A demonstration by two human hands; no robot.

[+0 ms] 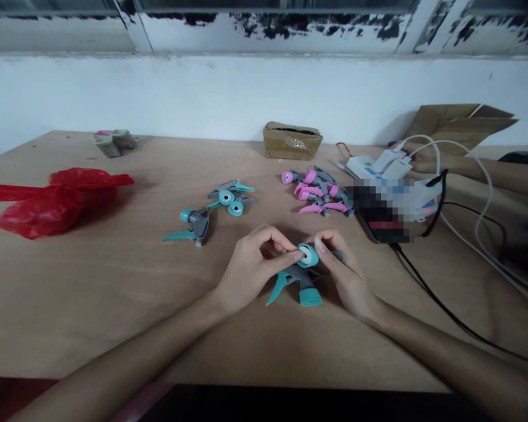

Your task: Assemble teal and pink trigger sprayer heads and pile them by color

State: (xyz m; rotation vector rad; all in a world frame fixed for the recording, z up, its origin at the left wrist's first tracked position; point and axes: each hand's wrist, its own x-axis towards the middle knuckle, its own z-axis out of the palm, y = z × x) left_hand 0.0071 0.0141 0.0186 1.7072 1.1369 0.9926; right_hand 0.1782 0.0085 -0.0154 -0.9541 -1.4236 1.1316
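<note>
Both hands are at a grey and teal trigger spray head (308, 275) low over the table's front middle. My left hand (250, 264) is closed in a pinch, thumb and forefinger at the white centre of its teal round collar. From the other side, my right hand (343, 269) grips the same collar, with a grey end showing beside the fingers. The teal trigger points down to the left, and a second teal cap faces toward me. Ahead on the left lie more teal spray heads (198, 225); pink and grey ones (321, 190) are piled further right.
A red plastic bag (57, 202) lies at left. Small blocks (114, 142) and a cardboard box (293, 140) stand toward the wall. A phone (378, 223), power strip (361, 167) and cables crowd the right, where another person's arm (462, 167) reaches in near an open carton (453, 126).
</note>
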